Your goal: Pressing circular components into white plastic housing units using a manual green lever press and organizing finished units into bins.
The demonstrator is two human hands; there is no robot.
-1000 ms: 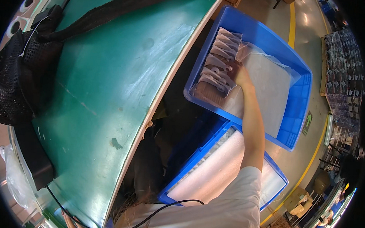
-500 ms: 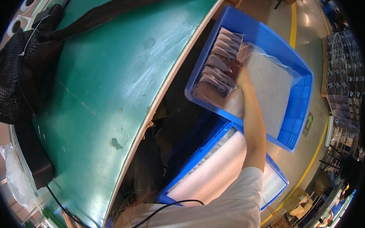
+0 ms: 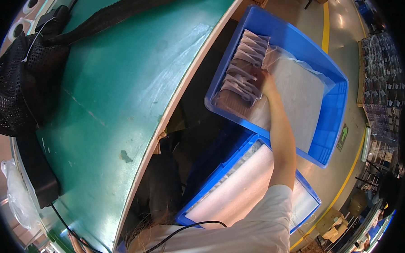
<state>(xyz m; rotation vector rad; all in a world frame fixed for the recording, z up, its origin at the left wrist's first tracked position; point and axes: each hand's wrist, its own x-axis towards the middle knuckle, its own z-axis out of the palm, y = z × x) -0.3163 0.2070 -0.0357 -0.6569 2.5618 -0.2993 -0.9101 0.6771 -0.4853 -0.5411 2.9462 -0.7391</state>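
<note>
My right arm stretches over to the upper blue bin point(image 3: 301, 36). My right hand point(image 3: 264, 79) is at a row of thin, curved, pale grey pieces point(image 3: 247, 54) standing on edge along the bin's left side. Its fingers reach in among them, dark and partly hidden, so their grip does not show. Beneath the row lies a brown ribbed layer point(image 3: 230, 100). A white sheet point(image 3: 299, 94) covers the rest of the bin's floor. At the bottom left, my left hand point(image 3: 79, 245) rests by the green table's edge with its fingers stretched out, next to a black cable point(image 3: 67, 227).
A second blue bin point(image 3: 314, 203) with a white foam sheet stands below the first. The green table point(image 3: 114, 77) fills the left, with a black mesh bag point(image 3: 14, 86) and strap point(image 3: 126, 10) on it. Wrapped stacked goods point(image 3: 382, 71) stand at the far right.
My right hand stays at the row, and the pieces beside its fingers have shifted slightly. The table edge appears a little further left. My left hand stays at the table's edge.
</note>
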